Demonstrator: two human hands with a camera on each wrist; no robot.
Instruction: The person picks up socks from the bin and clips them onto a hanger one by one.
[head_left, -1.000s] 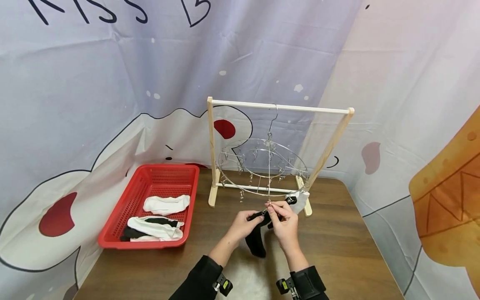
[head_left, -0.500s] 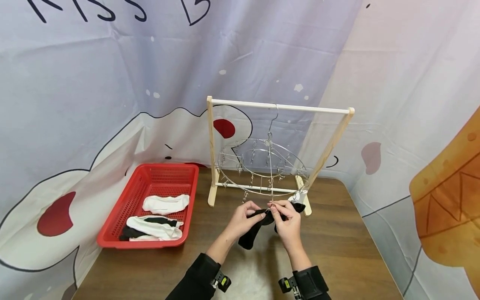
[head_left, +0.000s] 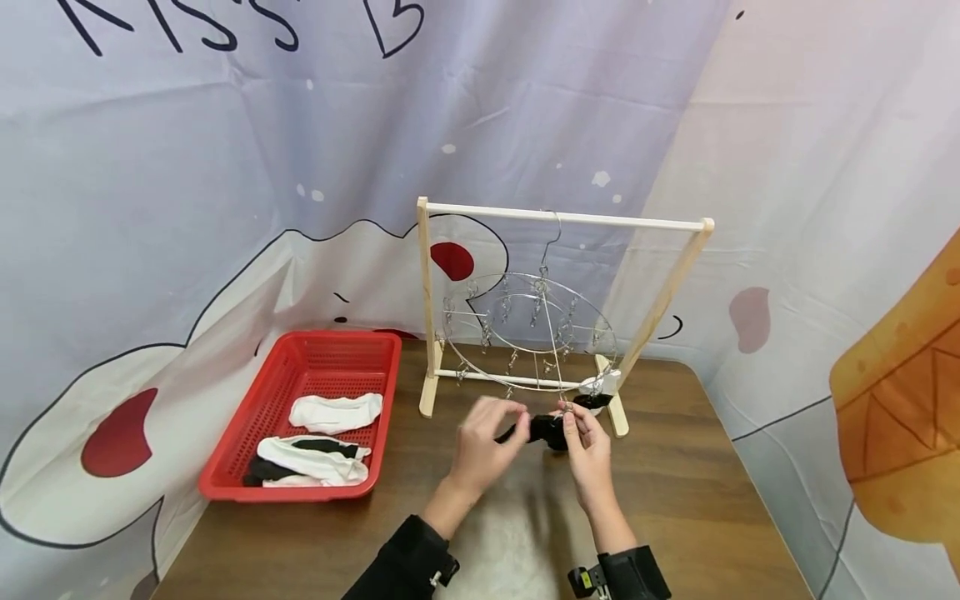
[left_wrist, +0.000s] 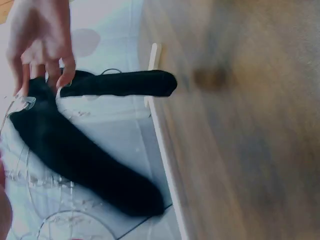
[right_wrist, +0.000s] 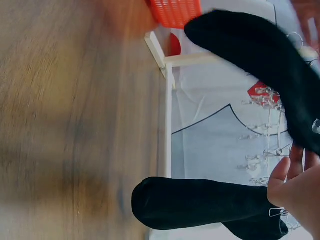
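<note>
A black sock point(head_left: 546, 428) hangs at the front of a round wire clip hanger point(head_left: 544, 271). My right hand point(head_left: 589, 454) pinches this sock at its cuff, beside a small metal clip point(left_wrist: 28, 102). To its left is my left hand point(head_left: 483, 446), thumb and fingers spread apart; in the right wrist view a gap separates it from the sock. Another black sock point(right_wrist: 200, 202) hangs from clips beside my right hand. Behind that hand, part of a white sock point(head_left: 602, 382) shows on the hanger.
A wooden rack point(head_left: 663, 279) with a white top bar carries the hanger, whose clips dangle all round. At the left stands a red plastic basket point(head_left: 213, 475) holding several white and black socks. All rest on a brown wooden table point(head_left: 697, 500).
My left hand has let go of the black sock and drawn a little left. My right hand has moved slightly right, still at the cuff. The hanger has turned and tilted somewhat.
</note>
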